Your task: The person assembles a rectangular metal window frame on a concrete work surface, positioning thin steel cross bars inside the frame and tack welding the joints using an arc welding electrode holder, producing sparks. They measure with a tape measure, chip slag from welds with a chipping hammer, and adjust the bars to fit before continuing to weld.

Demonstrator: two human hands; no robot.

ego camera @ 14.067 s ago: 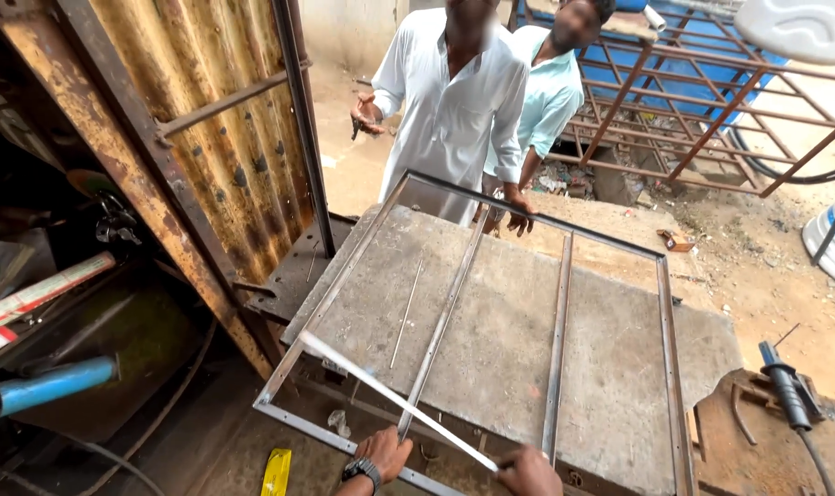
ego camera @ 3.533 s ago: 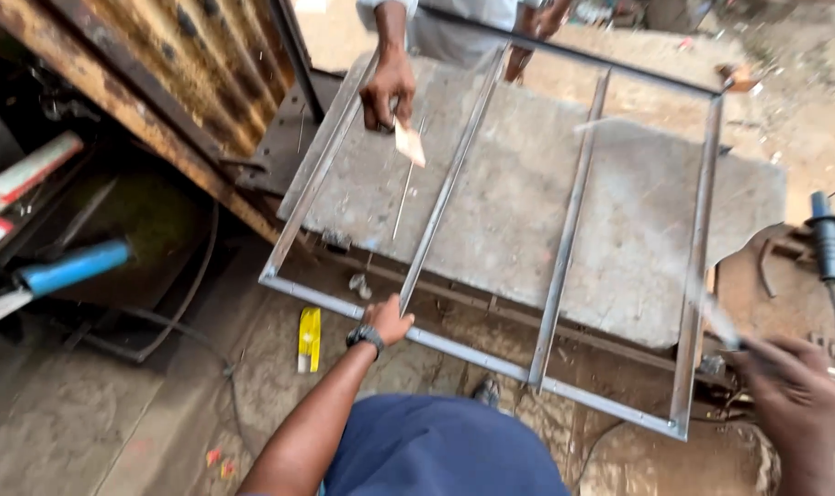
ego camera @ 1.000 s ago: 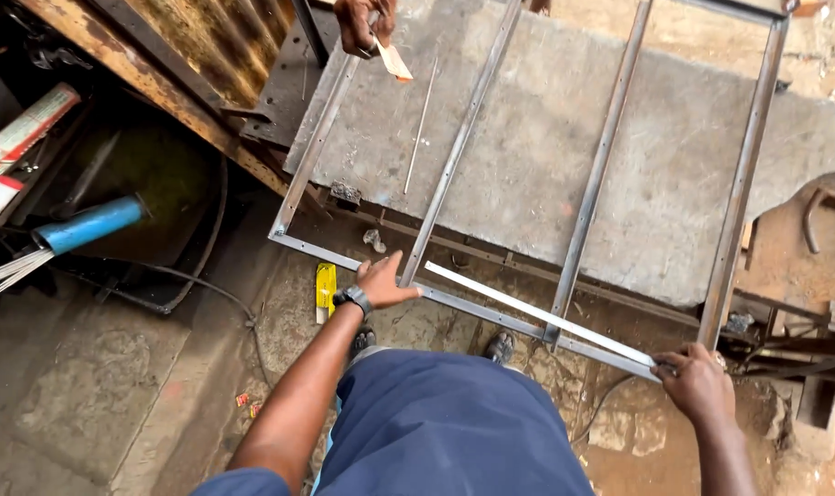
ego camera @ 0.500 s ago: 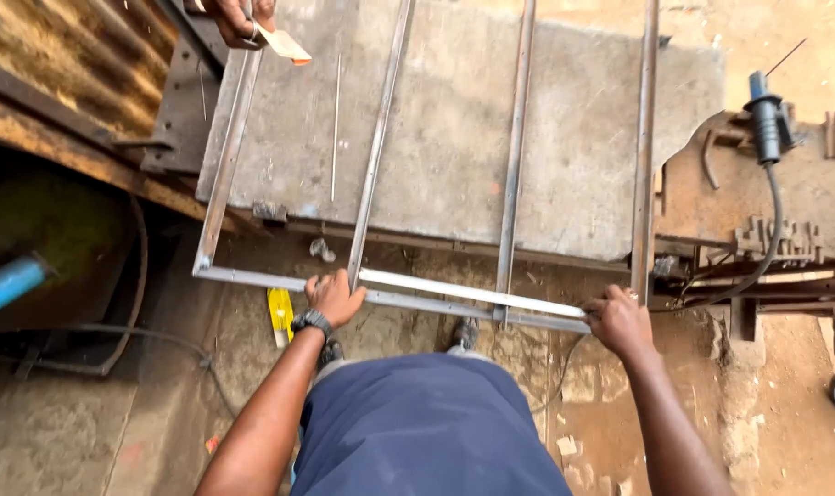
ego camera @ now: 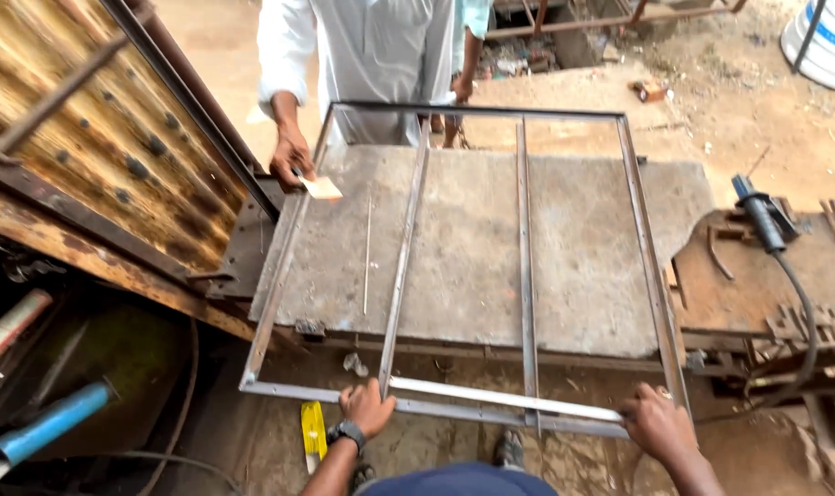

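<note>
While my left hand [ego camera: 367, 407] and right hand [ego camera: 654, 424] clasp the flat steel bar [ego camera: 504, 399], I keep it flush along the steel frame [ego camera: 639, 230]'s six-o'clock rail.

Both hands are low in the shot, knuckles up and fingers curled shut in a grip. Left hand [ego camera: 367, 406] has a dark watch on the wrist, forearm angling up from below. Right hand [ego camera: 654, 425] sits well apart, arm coming in from the bottom right.
</note>
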